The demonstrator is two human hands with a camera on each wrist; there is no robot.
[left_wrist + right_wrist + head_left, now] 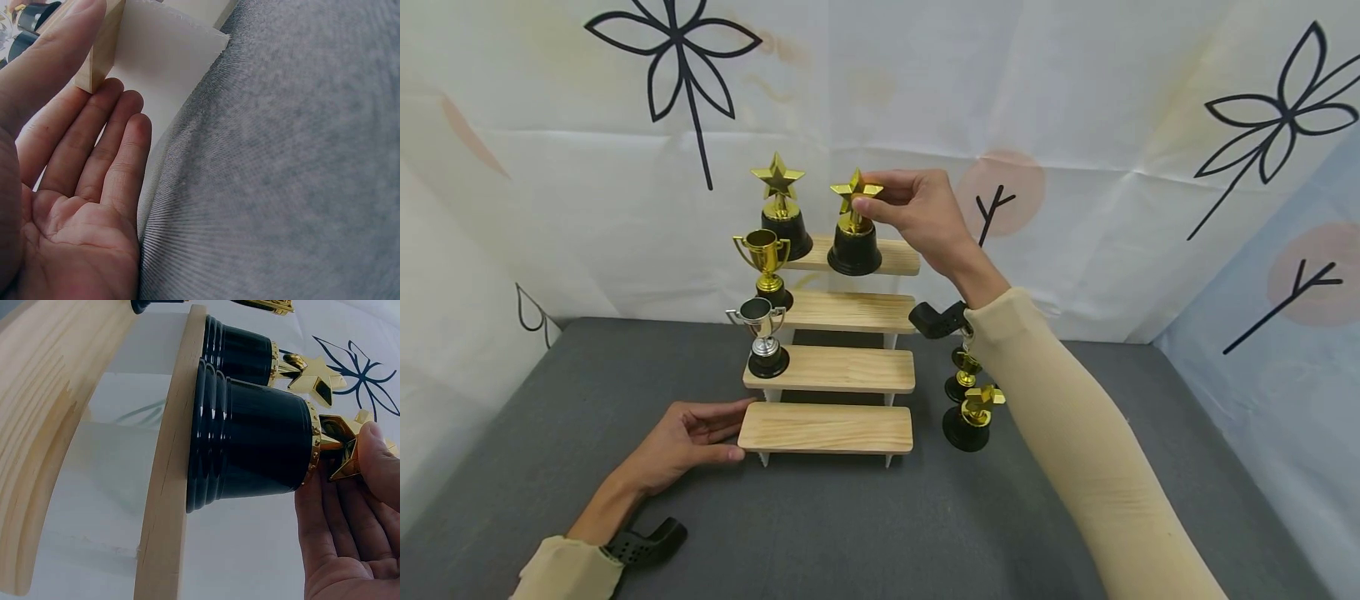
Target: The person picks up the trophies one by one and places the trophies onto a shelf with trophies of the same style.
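Observation:
My right hand (928,217) pinches the gold star of a star trophy (854,252) between thumb and fingers. In the right wrist view its black base (256,437) stands upright at the top board (164,506); whether it bears its full weight I cannot tell. Another star trophy (784,227) stands left of it. A gold cup trophy (765,252) and a silver cup trophy (767,354) occupy the left ends of the two middle boards. With fingers nearly straight, my left hand (666,446) touches the left end of the lowest board (825,429).
Right of the tiered wooden stand, a star trophy (967,425) and a gold cup trophy (958,385) stand on the grey table (820,533), partly behind my right sleeve (1075,433). A printed white cloth (880,83) hangs behind the stand.

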